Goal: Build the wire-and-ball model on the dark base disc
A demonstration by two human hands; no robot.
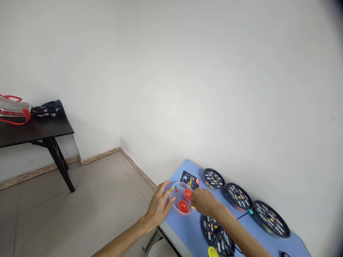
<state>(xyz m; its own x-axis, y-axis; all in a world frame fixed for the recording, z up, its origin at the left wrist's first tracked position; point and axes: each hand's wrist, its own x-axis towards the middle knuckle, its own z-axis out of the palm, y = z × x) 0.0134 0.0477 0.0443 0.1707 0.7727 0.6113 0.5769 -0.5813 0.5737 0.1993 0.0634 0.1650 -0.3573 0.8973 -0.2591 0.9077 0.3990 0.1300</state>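
Note:
A clear plastic bowl (177,207) stands near the left corner of the blue table (184,230). Inside it lie two red hemispheres (183,206) and a few small coloured beads. My left hand (158,207) rests against the bowl's left side with its fingers spread along the rim. My right hand (204,201) reaches in from the right, fingertips pinched at the upper red piece (188,193) and a small yellow bit.
Three round black discs (213,178) with coloured planet pictures line the wall side; another disc (217,237) and a yellow piece (213,252) lie under my right forearm. A dark card (189,180) lies behind the bowl. A black side table (34,130) with bags stands at left.

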